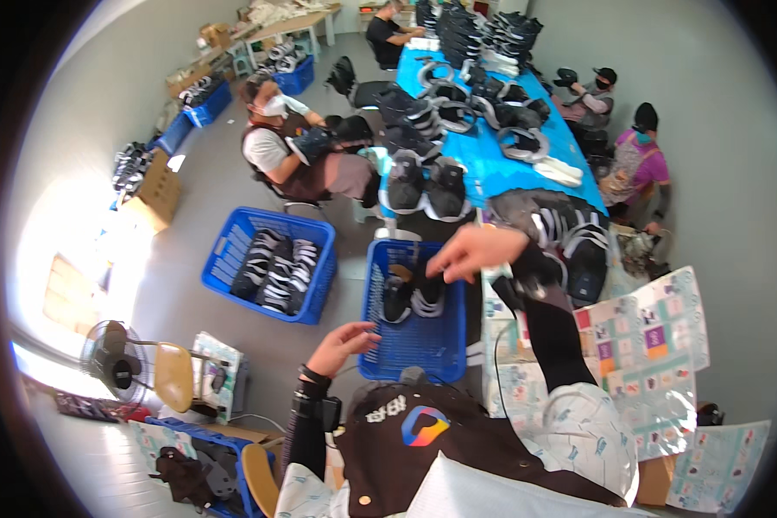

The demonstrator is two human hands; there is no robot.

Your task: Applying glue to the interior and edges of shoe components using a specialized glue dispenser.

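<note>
My left hand [344, 347] hovers by the left rim of a blue plastic basket [416, 350], its fingers stretched and apart with nothing in them. Over the basket's right rim, my right hand [482, 250] reaches in from the right, fingers loosely apart and pointing left; nothing shows in its grasp. Just below those fingertips is a black shoe with white stripes [429, 298] in the far half of the basket. Beside it on the left lies another black shoe [396, 298]. Whether the right fingertips touch the nearer shoe, I cannot tell.
A second blue basket [312, 304] with several striped shoes stands on the floor to the left. Ahead is a long blue-covered table [483, 168] loaded with shoes. A seated person [272, 147] handles shoes at left; others sit around the table. A fan [116, 367] stands lower left.
</note>
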